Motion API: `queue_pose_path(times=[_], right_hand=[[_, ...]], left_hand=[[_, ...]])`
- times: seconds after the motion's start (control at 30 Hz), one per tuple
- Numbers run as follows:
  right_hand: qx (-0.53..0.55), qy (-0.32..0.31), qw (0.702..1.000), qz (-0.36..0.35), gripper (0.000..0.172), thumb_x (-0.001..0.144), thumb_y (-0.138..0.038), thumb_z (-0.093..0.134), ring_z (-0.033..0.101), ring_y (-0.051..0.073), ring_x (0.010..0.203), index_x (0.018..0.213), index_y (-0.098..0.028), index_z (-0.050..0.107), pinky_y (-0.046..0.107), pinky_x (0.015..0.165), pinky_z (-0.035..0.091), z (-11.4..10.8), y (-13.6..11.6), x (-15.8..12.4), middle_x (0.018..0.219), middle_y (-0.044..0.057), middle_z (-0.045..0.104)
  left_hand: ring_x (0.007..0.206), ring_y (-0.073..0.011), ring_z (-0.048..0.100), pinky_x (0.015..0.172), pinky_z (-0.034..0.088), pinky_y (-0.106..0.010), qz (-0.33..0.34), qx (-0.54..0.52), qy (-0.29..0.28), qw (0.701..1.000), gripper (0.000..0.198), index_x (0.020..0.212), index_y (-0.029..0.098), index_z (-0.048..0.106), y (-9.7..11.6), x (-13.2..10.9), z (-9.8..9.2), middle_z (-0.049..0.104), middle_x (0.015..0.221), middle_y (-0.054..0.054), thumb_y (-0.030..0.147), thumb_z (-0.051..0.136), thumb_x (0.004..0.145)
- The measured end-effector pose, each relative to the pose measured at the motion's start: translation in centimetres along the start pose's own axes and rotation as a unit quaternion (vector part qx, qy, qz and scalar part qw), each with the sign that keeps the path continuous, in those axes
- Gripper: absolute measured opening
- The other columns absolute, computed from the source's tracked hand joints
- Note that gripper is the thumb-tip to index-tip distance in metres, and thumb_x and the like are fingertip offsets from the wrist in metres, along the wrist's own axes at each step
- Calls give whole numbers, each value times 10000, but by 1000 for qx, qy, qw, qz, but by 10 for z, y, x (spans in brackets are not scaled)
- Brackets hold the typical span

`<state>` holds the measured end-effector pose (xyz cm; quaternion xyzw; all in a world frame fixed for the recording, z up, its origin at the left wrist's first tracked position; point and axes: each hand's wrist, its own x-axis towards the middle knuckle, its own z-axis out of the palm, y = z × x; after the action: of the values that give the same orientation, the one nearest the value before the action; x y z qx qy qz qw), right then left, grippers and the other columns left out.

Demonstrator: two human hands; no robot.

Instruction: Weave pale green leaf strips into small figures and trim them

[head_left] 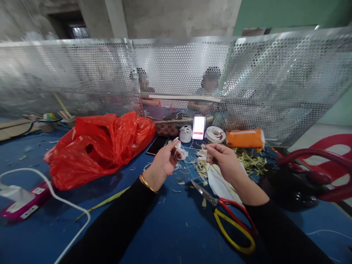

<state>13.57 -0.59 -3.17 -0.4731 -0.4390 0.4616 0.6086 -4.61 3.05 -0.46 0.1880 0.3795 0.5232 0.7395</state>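
My left hand (164,161), with a gold bangle at the wrist, is closed on a small bunch of white thread (180,150). A thin white strand stretches from it to my right hand (224,161), whose thumb and index finger pinch the strand. Beneath and beside my right hand lie pale scraps (202,154) and a white sheet (217,181). Scissors (209,196) with one red and one yellow handle rest on the blue table (176,227), below and between my hands.
A red plastic bag (101,146), dark phone (157,145), thread ball (185,134), lit phone (198,127), white spool (215,134) and orange packet (244,139) line the back. A black pot-like object (294,187) is right; a power strip (27,205) left. Two people sit behind the perforated screen (176,58).
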Motion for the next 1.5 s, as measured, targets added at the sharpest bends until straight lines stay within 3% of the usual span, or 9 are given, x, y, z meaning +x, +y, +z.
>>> queue_pose_path(times=[0.33,0.53,0.63,0.87,1.0,1.1,1.2,1.5], right_hand=[[64,-32,997,6,343,594,-399,835,460,67,478,769,-131,714,203,454,380,-12,1,9,581,-30,532],[90,61,987,-121,290,625,-407,817,445,57,505,750,-180,688,174,460,352,-10,-8,8,574,-52,526],[82,78,984,-137,294,610,-387,824,391,41,458,735,-158,687,175,408,286,-11,-11,8,563,-55,513],[60,163,981,-83,369,519,-381,850,349,29,386,707,-142,641,185,360,241,-32,10,30,543,-66,528],[23,256,966,-39,308,642,-351,813,380,42,394,733,-135,613,191,368,302,-60,30,47,560,-76,521],[-20,310,951,1,210,867,-309,649,606,116,651,970,-128,625,261,574,515,-78,39,56,864,15,646],[-54,337,940,31,298,928,-308,572,628,208,972,1188,-161,566,409,808,542,-90,44,60,1175,79,604],[-66,402,911,62,328,921,-318,580,618,224,1006,1211,-165,557,429,832,533,-116,54,64,1209,85,591]], left_hand=[[345,-53,476,391,420,-161,65,-35,33,997,194,696,128,583,24,1,-5,516,474,53,101,563,887],[381,-48,489,388,393,-151,120,-46,32,991,161,713,127,605,26,9,-10,579,544,35,71,581,861],[388,-46,484,395,393,-149,131,-53,32,989,171,705,128,605,26,13,-12,580,550,33,62,576,860],[397,-53,483,400,400,-150,111,-76,45,990,179,716,126,587,31,12,-14,539,531,40,91,551,888],[394,-49,466,390,386,-140,100,-87,51,990,190,707,141,572,32,10,-13,509,519,53,90,552,888],[395,-45,452,386,383,-132,94,-95,52,990,208,688,145,558,32,9,-11,497,520,53,90,553,888],[390,-42,441,376,379,-129,90,-102,52,989,206,692,143,555,33,8,-10,501,532,47,84,549,889],[363,-53,439,370,401,-144,81,-107,52,990,264,647,155,518,40,4,-9,470,482,56,107,528,906]])
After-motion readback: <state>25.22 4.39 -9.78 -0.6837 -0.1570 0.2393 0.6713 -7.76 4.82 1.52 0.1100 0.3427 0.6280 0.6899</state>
